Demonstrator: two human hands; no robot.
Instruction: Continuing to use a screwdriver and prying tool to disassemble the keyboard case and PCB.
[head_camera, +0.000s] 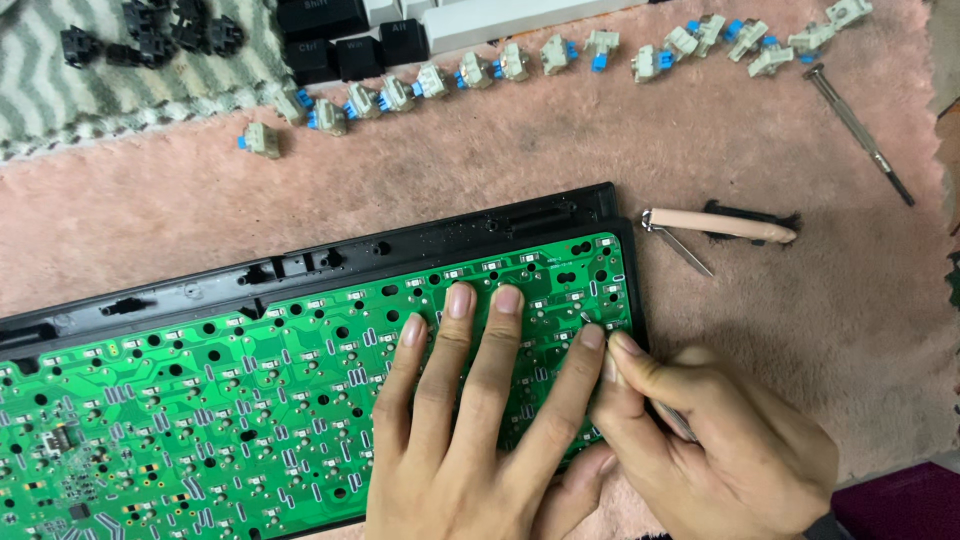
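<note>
Both hands sit lowest in the head view, over the right end of a green circuit board (220, 400). Left hand (470, 430) lies flat and open on the board, fingers spread and fingertips pressing its surface, holding nothing. Right hand (720, 440) is closed in a pinch around a thin metal tool (672, 418), thumb and forefinger meeting near the board's right edge; the tool's tip is mostly covered by the fingers and its kind cannot be made out. Green circuit board rests inside a black keyboard case (400, 245), solder side up, dotted with rows of small holes, silver pads and pale traces; its left and lower portions run out of view. Case and board lie on a pink fuzzy mat (500, 160). Beyond the case, a curved row of beige key switches with blue stems (480, 70) crosses the mat, one lying apart at left. Right of the case lie a beige-handled tool (715, 225) over a black brush-like item, partly hidden, and a slim screwdriver (860, 130). Black keycaps (355, 45) and dark switches (150, 35) are cut off at the top edge.
</note>
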